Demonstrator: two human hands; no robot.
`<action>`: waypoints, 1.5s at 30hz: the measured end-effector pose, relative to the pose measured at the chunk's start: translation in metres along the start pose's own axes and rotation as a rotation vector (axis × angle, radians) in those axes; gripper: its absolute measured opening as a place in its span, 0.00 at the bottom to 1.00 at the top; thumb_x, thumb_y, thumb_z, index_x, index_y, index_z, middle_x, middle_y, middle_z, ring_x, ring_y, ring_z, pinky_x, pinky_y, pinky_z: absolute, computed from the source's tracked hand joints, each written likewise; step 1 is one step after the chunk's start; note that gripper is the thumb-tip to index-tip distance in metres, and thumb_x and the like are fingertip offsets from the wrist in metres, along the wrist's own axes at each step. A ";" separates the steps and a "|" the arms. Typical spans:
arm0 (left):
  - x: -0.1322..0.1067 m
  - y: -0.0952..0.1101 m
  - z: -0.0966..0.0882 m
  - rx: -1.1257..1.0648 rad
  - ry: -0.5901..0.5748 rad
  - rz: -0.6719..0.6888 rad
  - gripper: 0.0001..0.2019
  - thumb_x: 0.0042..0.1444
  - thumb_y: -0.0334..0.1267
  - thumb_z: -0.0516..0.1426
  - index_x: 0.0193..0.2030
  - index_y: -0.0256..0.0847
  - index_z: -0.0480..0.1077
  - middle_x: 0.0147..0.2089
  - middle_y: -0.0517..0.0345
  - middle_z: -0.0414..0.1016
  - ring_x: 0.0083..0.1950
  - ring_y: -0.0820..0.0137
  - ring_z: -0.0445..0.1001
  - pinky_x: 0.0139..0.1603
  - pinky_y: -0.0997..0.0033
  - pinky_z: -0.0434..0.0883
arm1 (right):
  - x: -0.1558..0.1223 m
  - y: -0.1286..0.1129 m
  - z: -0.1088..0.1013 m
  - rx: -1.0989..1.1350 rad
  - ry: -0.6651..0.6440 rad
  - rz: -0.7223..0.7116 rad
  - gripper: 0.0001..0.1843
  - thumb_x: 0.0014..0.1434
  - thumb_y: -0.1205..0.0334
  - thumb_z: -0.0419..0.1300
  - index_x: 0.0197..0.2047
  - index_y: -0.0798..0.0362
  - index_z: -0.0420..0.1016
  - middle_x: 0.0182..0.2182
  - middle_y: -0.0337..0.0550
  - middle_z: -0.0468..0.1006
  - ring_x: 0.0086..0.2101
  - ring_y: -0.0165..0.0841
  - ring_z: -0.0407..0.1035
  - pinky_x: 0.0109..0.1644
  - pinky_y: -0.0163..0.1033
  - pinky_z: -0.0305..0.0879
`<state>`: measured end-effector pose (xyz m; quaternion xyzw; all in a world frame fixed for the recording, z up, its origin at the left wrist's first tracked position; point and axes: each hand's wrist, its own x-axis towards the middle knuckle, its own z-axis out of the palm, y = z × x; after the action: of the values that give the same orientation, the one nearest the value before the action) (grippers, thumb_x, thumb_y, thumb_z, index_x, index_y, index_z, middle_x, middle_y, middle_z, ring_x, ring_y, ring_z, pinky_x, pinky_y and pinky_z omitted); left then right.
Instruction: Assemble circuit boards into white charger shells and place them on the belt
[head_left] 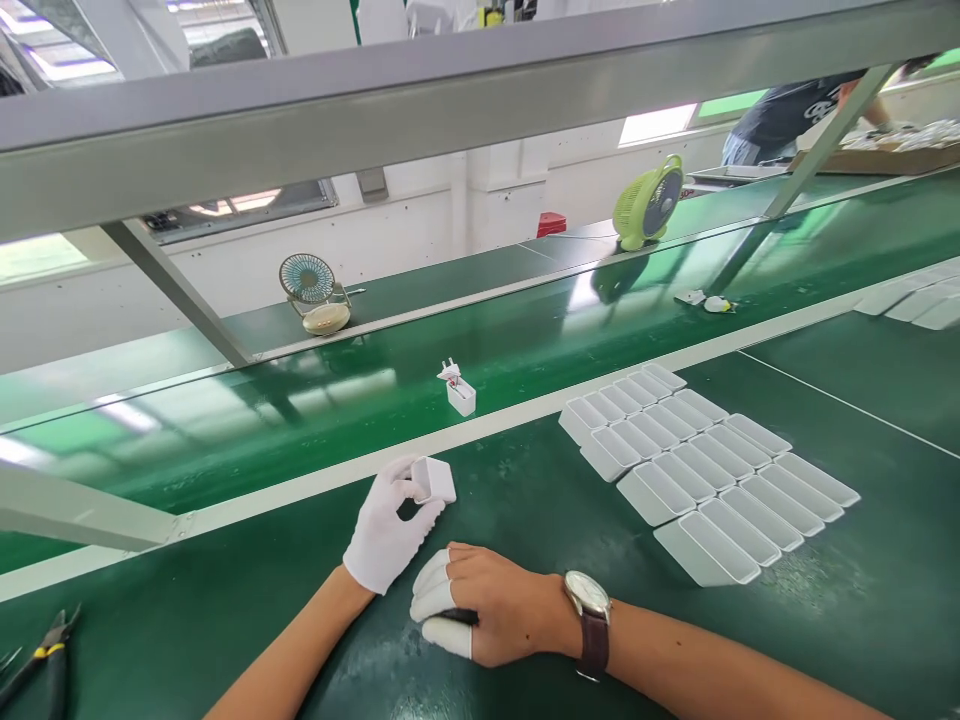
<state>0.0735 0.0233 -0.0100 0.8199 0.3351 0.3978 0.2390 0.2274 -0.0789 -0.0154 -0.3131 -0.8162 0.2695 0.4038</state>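
My left hand [386, 535] wears a white glove and pinches a small white plastic housing [433, 480] just above the green table, near the white strip at the conveyor's edge. My right hand [480, 615] rests on the table close behind the left one, with white finger cots on its curled fingers and a thin dark tool [457, 617] gripped in them; a watch is on its wrist. On the green conveyor belt [315, 420] beyond, another white housing with a plug and wires [458, 390] stands upright.
Rows of several white empty trays [705, 470] lie to the right on the table. Pliers [45, 660] lie at the left front edge. Two small fans [313, 290] [649, 200] stand beyond the belt. Another person [795, 110] works at the far right. A grey frame beam [450, 90] crosses overhead.
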 end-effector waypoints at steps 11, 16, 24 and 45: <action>-0.001 -0.003 -0.010 0.047 0.198 -0.140 0.09 0.54 0.36 0.62 0.40 0.44 0.66 0.53 0.50 0.72 0.54 0.58 0.73 0.54 0.53 0.70 | 0.011 0.045 -0.044 -0.230 0.502 0.529 0.26 0.67 0.61 0.54 0.66 0.60 0.63 0.62 0.65 0.69 0.61 0.49 0.66 0.67 0.66 0.58; -0.001 -0.003 -0.007 -0.010 0.173 -0.160 0.13 0.53 0.37 0.63 0.45 0.44 0.68 0.53 0.50 0.73 0.48 0.61 0.76 0.52 0.54 0.73 | 0.009 0.042 -0.040 -0.457 0.381 0.389 0.16 0.67 0.65 0.54 0.55 0.52 0.76 0.48 0.49 0.82 0.49 0.41 0.76 0.57 0.52 0.72; -0.001 -0.009 -0.004 -0.068 0.156 -0.219 0.16 0.53 0.38 0.64 0.48 0.44 0.70 0.55 0.50 0.74 0.46 0.62 0.78 0.50 0.54 0.75 | 0.010 0.031 -0.028 -0.693 0.106 0.039 0.11 0.70 0.63 0.55 0.50 0.54 0.76 0.43 0.51 0.82 0.49 0.40 0.75 0.58 0.48 0.69; 0.000 -0.015 -0.001 -0.199 -0.060 -0.344 0.21 0.55 0.42 0.63 0.57 0.48 0.73 0.55 0.54 0.76 0.43 0.65 0.79 0.49 0.60 0.77 | 0.006 -0.001 -0.010 -0.669 -0.167 -0.263 0.13 0.72 0.59 0.54 0.41 0.53 0.78 0.42 0.44 0.82 0.46 0.31 0.74 0.47 0.36 0.70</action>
<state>0.0669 0.0339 -0.0193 0.7344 0.4222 0.3574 0.3932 0.2330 -0.0734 -0.0067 -0.2971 -0.9226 -0.0420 0.2423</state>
